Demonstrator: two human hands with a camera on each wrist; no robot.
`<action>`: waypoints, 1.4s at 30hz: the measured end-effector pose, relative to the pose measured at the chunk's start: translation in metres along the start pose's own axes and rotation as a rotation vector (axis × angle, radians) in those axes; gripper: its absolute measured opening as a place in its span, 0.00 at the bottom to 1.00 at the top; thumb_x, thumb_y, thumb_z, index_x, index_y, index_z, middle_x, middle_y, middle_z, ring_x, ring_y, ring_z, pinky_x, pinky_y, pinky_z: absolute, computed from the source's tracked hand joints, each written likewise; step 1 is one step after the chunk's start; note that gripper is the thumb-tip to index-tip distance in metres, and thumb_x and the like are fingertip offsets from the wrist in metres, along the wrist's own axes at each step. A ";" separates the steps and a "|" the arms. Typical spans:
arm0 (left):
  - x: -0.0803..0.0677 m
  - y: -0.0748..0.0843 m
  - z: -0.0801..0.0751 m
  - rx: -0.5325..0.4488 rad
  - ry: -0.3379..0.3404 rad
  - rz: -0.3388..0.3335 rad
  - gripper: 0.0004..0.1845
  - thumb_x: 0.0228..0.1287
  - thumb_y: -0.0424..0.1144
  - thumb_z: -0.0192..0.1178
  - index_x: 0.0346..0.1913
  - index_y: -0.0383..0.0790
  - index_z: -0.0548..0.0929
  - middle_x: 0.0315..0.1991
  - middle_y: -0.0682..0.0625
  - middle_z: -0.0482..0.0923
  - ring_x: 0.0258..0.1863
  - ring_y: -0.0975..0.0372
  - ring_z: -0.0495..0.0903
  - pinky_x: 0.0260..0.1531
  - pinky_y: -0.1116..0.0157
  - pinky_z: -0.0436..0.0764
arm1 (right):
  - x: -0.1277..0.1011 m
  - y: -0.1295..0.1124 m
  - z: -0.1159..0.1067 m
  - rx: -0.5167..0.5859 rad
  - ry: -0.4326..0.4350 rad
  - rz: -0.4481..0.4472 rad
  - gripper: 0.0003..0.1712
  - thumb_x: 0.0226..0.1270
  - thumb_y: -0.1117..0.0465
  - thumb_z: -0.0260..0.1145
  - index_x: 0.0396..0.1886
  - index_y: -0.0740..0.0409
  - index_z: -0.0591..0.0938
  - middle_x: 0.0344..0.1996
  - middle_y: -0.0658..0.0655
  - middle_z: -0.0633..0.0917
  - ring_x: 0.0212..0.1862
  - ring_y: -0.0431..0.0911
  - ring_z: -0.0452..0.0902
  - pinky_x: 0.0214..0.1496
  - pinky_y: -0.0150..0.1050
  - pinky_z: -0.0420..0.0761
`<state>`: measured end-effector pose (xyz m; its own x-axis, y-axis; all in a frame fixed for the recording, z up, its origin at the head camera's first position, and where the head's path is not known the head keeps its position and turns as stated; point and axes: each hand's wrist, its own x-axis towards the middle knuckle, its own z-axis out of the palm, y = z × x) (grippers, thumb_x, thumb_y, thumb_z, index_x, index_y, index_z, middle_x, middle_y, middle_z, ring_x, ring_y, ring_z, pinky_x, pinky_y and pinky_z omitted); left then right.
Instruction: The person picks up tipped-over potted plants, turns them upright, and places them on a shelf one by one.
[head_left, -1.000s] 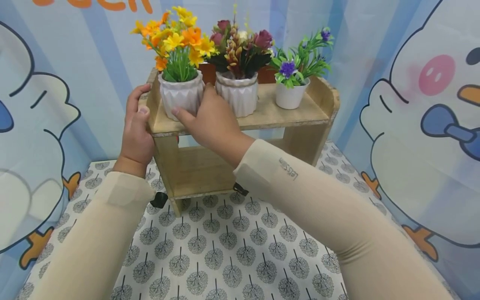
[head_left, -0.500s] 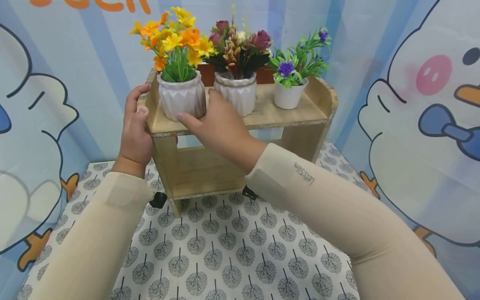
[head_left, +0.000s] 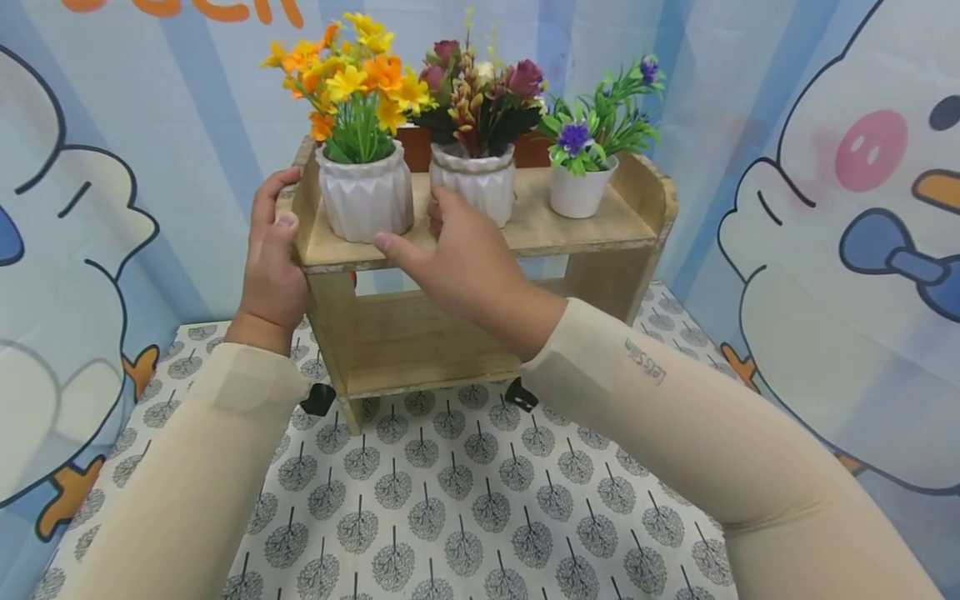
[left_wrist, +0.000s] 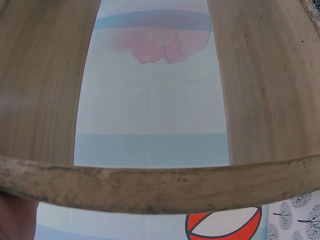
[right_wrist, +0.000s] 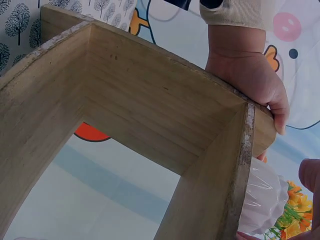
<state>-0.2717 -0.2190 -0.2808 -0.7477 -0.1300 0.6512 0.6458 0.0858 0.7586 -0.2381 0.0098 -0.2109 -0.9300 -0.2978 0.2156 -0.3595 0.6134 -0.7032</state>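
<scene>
Left grip: the left hand is curled round the left end of the wooden shelf, thumb laid on the top board's front edge; the hold is also seen in the right wrist view

Right grip: the right hand is held loose and holding nothing, fingers relaxed, in front of the top board; the thumb lies at the board's front edge, fingertips near the middle pot

Nearest thing: the ribbed white pot of orange and yellow flowers stands upright at the left end of the top board, just left of the right hand, apart from it, and beside the left hand

Surroundings: a ribbed pot of dark red flowers stands mid-board, directly behind the right fingers; a small white pot of purple flowers stands further right; the shelf stands on the tree-patterned tabletop
</scene>
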 end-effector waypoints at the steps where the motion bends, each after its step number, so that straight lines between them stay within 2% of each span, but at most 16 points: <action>1: 0.000 0.000 0.000 -0.003 0.000 -0.001 0.28 0.76 0.42 0.39 0.76 0.48 0.69 0.63 0.48 0.68 0.43 0.62 0.75 0.46 0.69 0.73 | 0.000 0.000 0.000 0.004 -0.001 0.003 0.57 0.71 0.34 0.67 0.87 0.54 0.52 0.80 0.55 0.68 0.76 0.44 0.70 0.76 0.41 0.70; 6: -0.001 0.000 -0.001 -0.024 -0.001 -0.007 0.28 0.76 0.42 0.39 0.75 0.49 0.69 0.59 0.47 0.70 0.37 0.62 0.76 0.42 0.69 0.75 | 0.001 -0.001 0.000 0.001 0.000 0.011 0.57 0.72 0.34 0.67 0.87 0.55 0.53 0.80 0.55 0.69 0.76 0.45 0.70 0.76 0.41 0.70; 19: -0.001 0.002 0.000 0.054 -0.003 -0.015 0.29 0.77 0.42 0.37 0.77 0.47 0.67 0.68 0.48 0.66 0.49 0.60 0.74 0.51 0.69 0.72 | 0.000 -0.001 0.000 0.013 0.007 0.023 0.57 0.71 0.34 0.67 0.86 0.55 0.53 0.80 0.55 0.69 0.76 0.44 0.70 0.75 0.40 0.70; 25: -0.001 0.002 0.000 0.041 -0.005 -0.014 0.29 0.77 0.43 0.38 0.77 0.49 0.67 0.67 0.47 0.66 0.46 0.60 0.75 0.48 0.68 0.73 | -0.003 0.002 -0.004 0.071 0.003 0.033 0.56 0.71 0.34 0.68 0.86 0.53 0.54 0.80 0.51 0.68 0.77 0.44 0.69 0.76 0.41 0.69; 31: -0.002 0.001 -0.001 0.074 0.003 -0.021 0.29 0.77 0.43 0.37 0.77 0.50 0.67 0.70 0.48 0.64 0.49 0.60 0.73 0.51 0.67 0.70 | -0.013 0.014 -0.011 0.150 -0.016 -0.040 0.52 0.73 0.41 0.70 0.85 0.55 0.57 0.79 0.54 0.71 0.75 0.46 0.72 0.74 0.41 0.72; 36: 0.000 0.001 -0.001 0.052 0.007 -0.017 0.28 0.77 0.43 0.37 0.76 0.50 0.69 0.64 0.47 0.67 0.38 0.61 0.74 0.45 0.68 0.71 | -0.026 0.031 -0.016 0.239 -0.020 -0.159 0.46 0.73 0.48 0.72 0.82 0.59 0.63 0.75 0.58 0.75 0.73 0.47 0.75 0.73 0.40 0.73; 39: 0.000 0.001 0.000 0.042 0.006 -0.016 0.28 0.77 0.43 0.37 0.76 0.50 0.69 0.64 0.47 0.67 0.40 0.61 0.74 0.46 0.68 0.71 | -0.037 0.043 -0.019 0.225 -0.026 -0.213 0.43 0.73 0.51 0.72 0.80 0.62 0.66 0.74 0.59 0.76 0.73 0.48 0.75 0.74 0.40 0.73; 42: 0.000 0.001 0.001 0.044 0.005 -0.016 0.28 0.77 0.43 0.37 0.76 0.50 0.68 0.66 0.48 0.65 0.45 0.60 0.73 0.48 0.68 0.70 | -0.049 0.058 -0.022 0.188 -0.033 -0.229 0.42 0.73 0.53 0.72 0.79 0.63 0.67 0.74 0.60 0.76 0.74 0.49 0.74 0.75 0.41 0.72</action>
<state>-0.2709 -0.2181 -0.2802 -0.7569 -0.1370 0.6390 0.6263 0.1269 0.7692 -0.2150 0.0764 -0.2475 -0.8224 -0.4382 0.3629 -0.5358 0.3820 -0.7530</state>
